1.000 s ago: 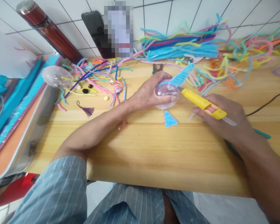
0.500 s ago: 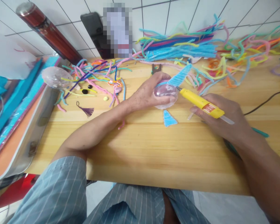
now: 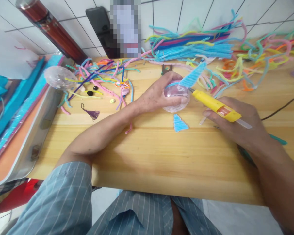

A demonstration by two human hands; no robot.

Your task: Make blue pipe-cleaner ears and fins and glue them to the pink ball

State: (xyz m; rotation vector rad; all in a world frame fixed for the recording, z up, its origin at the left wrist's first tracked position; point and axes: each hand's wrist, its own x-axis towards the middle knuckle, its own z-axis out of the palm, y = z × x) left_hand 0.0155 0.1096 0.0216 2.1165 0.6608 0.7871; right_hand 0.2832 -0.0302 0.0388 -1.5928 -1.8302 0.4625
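Observation:
My left hand (image 3: 159,93) is wrapped round a clear plastic ball (image 3: 177,98) with pink and blue strands along its upper side. A blue fuzzy wing-shaped piece (image 3: 193,75) sticks up from the ball's upper right. In my right hand (image 3: 237,120) is a yellow hot glue gun (image 3: 217,105), a clear glue stick (image 3: 243,123) poking from its rear. The nozzle points left and is at the ball's right side, by the base of the blue piece; whether it touches, I cannot tell. Just below the ball, a second blue fuzzy triangle (image 3: 180,123) lies on the table.
Pipe cleaners (image 3: 193,49) are heaped along the tiled wall. Left of my hand lie loose strands, black pompoms (image 3: 89,93), a purple tassel (image 3: 91,113) and another clear ball (image 3: 60,77). A red thermos (image 3: 54,31) and a phone (image 3: 101,29) lean at the back. A cable (image 3: 281,107) runs rightward.
The whole view has shifted slightly, with things on the table a little higher and to the right. Both hands keep their holds, and the glue gun's nozzle stays by the ball.

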